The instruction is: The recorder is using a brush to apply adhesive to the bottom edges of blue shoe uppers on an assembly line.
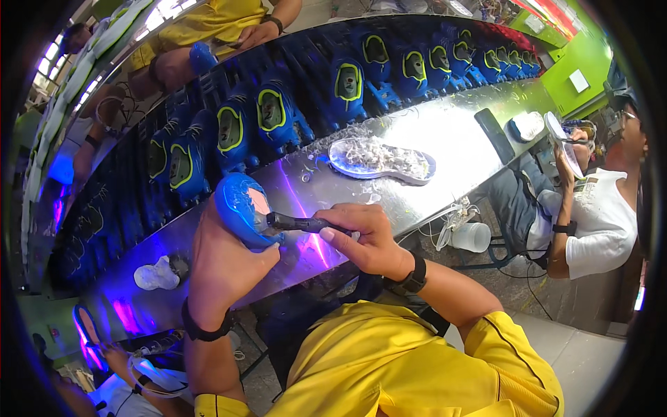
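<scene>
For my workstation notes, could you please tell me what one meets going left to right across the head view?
Held blue shoe → black-handled tool → right hand → white bucket → white-shirted co-worker.

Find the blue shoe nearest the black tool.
The blue shoe with the pinkish patch, in the left hand, next to the black tool; the other blue shoes sit in a row beyond.

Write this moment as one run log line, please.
Left hand: holds blue shoe piece; Right hand: holds black-handled tool, tip at piece; Metal bench: white sole with pale shreds
</scene>
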Action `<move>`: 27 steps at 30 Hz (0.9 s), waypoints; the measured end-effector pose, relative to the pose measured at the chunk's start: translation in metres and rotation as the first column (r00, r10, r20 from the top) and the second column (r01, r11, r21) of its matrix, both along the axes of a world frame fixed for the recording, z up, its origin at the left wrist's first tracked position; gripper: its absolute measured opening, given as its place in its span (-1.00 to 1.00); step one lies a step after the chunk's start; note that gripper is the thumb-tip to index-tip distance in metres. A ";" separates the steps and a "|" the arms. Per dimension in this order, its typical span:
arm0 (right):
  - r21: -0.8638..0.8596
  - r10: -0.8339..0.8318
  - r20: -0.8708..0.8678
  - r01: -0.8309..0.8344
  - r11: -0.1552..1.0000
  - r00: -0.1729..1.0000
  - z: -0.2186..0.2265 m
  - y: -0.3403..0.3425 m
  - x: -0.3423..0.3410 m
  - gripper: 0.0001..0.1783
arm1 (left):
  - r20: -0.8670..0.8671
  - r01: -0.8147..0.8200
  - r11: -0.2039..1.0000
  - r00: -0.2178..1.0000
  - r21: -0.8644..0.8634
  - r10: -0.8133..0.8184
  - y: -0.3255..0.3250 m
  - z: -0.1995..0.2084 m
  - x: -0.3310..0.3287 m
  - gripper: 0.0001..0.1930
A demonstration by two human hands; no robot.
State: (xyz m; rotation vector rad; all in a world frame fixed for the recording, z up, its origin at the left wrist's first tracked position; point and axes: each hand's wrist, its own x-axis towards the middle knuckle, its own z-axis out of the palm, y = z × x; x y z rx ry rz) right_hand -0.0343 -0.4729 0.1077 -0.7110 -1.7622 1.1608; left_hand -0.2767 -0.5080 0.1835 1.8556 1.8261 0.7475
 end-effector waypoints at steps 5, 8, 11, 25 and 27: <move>-0.019 -0.076 0.011 0.076 0.997 0.997 -0.018 -0.013 0.001 -0.77 | 0.075 0.051 0.998 0.996 -0.046 -0.047 0.008 0.001 -0.007 -0.47; -0.047 -0.097 0.051 0.099 0.994 0.994 -0.034 -0.021 0.004 -0.79 | 0.006 0.053 0.998 0.999 -0.025 -0.053 0.007 -0.001 -0.013 -0.34; -0.143 -0.111 0.143 0.131 0.981 0.983 -0.041 -0.031 0.006 -0.78 | -0.062 0.042 0.999 0.997 0.025 -0.040 -0.001 -0.008 -0.025 -0.16; -0.120 -0.069 0.267 0.105 0.987 0.961 0.052 -0.037 0.020 -0.72 | 0.846 -0.040 0.983 0.503 -0.181 0.176 -0.077 -0.032 -0.010 0.10; -0.081 -0.078 0.281 0.104 0.991 0.957 0.052 -0.041 0.019 -0.73 | 0.864 -0.018 0.978 0.465 -0.206 0.190 -0.088 -0.027 -0.002 0.08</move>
